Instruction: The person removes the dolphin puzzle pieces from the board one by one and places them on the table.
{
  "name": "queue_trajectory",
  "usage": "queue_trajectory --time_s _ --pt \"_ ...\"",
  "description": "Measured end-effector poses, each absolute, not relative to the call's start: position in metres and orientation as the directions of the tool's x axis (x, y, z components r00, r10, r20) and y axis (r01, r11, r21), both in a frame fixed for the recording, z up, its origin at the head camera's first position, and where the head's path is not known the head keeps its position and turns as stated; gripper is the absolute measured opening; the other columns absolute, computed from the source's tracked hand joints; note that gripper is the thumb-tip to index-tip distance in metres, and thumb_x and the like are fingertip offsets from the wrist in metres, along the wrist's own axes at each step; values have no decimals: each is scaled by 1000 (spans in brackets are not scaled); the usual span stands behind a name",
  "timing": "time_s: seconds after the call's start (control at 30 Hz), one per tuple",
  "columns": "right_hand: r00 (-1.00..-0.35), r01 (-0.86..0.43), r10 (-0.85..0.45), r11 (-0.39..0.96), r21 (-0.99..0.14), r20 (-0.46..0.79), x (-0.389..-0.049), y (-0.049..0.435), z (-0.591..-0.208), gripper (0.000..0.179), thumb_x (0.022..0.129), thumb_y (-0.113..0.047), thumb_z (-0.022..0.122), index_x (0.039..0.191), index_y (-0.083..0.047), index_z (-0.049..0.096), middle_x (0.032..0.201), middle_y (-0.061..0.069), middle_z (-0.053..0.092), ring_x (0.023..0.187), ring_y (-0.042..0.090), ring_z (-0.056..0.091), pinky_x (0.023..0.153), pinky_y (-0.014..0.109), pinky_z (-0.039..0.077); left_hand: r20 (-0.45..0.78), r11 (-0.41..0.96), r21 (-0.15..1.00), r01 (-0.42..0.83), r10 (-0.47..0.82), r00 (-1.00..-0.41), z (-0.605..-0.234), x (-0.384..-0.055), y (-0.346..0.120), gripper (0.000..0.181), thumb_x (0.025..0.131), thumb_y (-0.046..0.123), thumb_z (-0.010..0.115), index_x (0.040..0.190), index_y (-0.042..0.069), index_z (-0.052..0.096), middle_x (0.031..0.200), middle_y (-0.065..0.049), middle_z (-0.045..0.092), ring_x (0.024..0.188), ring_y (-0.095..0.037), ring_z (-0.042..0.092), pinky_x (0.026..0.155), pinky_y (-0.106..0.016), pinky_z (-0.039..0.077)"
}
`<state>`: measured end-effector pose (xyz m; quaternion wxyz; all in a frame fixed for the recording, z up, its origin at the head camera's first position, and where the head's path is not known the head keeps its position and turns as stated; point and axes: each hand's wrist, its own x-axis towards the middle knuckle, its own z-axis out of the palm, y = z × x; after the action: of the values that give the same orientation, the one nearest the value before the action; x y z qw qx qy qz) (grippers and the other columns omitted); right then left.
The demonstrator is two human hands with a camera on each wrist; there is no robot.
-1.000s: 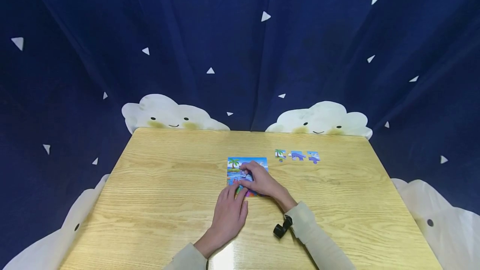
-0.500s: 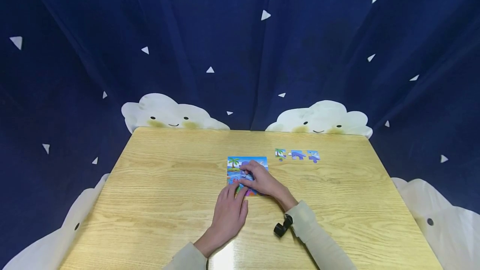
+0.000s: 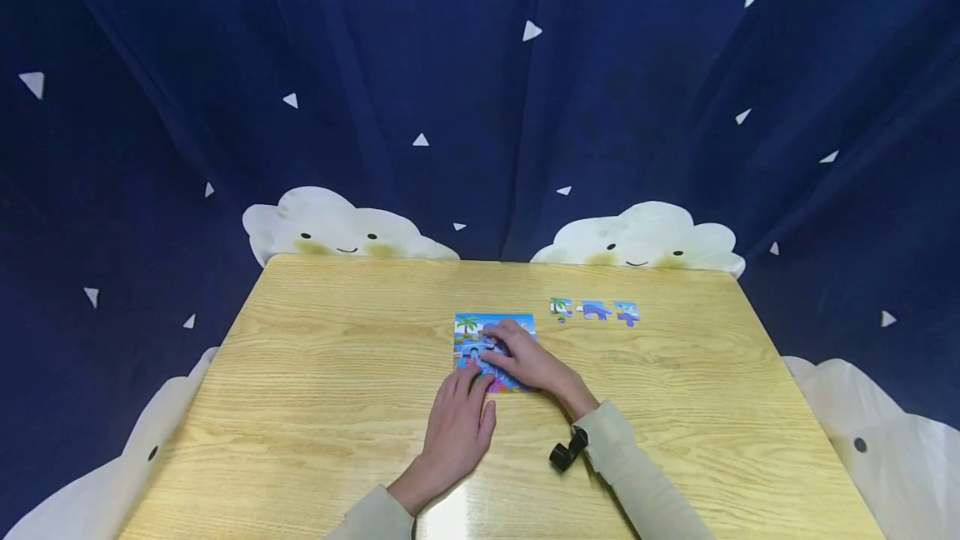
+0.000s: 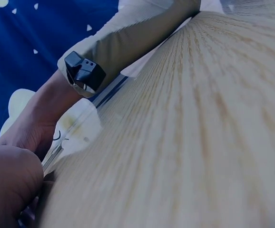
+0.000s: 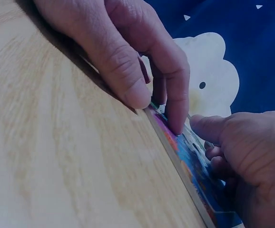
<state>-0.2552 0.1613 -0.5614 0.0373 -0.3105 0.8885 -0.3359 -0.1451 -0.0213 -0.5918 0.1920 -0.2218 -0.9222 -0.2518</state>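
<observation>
A jigsaw puzzle board (image 3: 467, 325) with a palm tree and sea picture lies flat on the table. My left hand (image 3: 459, 427) rests at its near edge, and in the right wrist view one extended finger (image 5: 178, 102) presses on the board. Over the puzzle's middle and right, my right hand (image 3: 528, 361) is curled, its thumb and index finger at opposite sides of a blue-purple puzzle piece (image 3: 492, 345). The hand hides much of that piece and the picture's right part. In the left wrist view, only part of the right hand (image 4: 25, 135) shows.
Three loose pieces lie in a row right of the board: a palm tree piece (image 3: 558, 307), a purple-blue piece (image 3: 595, 312) and another blue-purple one (image 3: 627, 312). A black device (image 3: 567, 450) is on the right wrist. A dark blue curtain (image 3: 480, 107) hangs behind the wooden table (image 3: 337, 340).
My right thumb and index finger have shifted slightly right on the puzzle, baring more of the picture near the thumb. The left hand and the loose pieces stay in place.
</observation>
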Motion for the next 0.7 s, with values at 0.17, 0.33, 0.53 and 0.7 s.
queue_trajectory --time_s 0.17,0.33,0.53,0.7 --pt "-812 -523 -564 586 -619 151 -257 162 -563 45 104 -31 66 141 -4 61 113 4 57 98 16 53 88 37 49 483 775 355 522 326 -812 -593 -145 -21 37 98 20 63 132 4 64 138 -16 57 133 -35 52 117 -49 37" --pt "-820 -514 -553 592 -621 151 -257 162 -564 45 105 -30 65 141 -4 62 111 3 57 95 16 52 85 36 47 471 787 317 529 353 -808 -592 -143 -21 43 100 21 59 139 3 61 139 -18 55 134 -37 51 118 -50 38" --pt "-818 -507 -557 580 -637 144 -257 163 -563 44 104 -28 67 141 -5 62 107 2 56 91 14 50 81 33 45 431 788 307 534 385 -816 -590 -139 -20 50 104 26 54 151 6 53 143 -19 51 139 -39 46 118 -54 35" --pt "-803 -520 -577 562 -643 146 -257 164 -562 43 104 -26 66 141 -5 62 109 4 57 93 16 51 83 35 47 388 796 323 511 381 -839 -590 -139 -20 48 105 30 54 148 9 57 146 -19 50 142 -38 43 119 -55 34"
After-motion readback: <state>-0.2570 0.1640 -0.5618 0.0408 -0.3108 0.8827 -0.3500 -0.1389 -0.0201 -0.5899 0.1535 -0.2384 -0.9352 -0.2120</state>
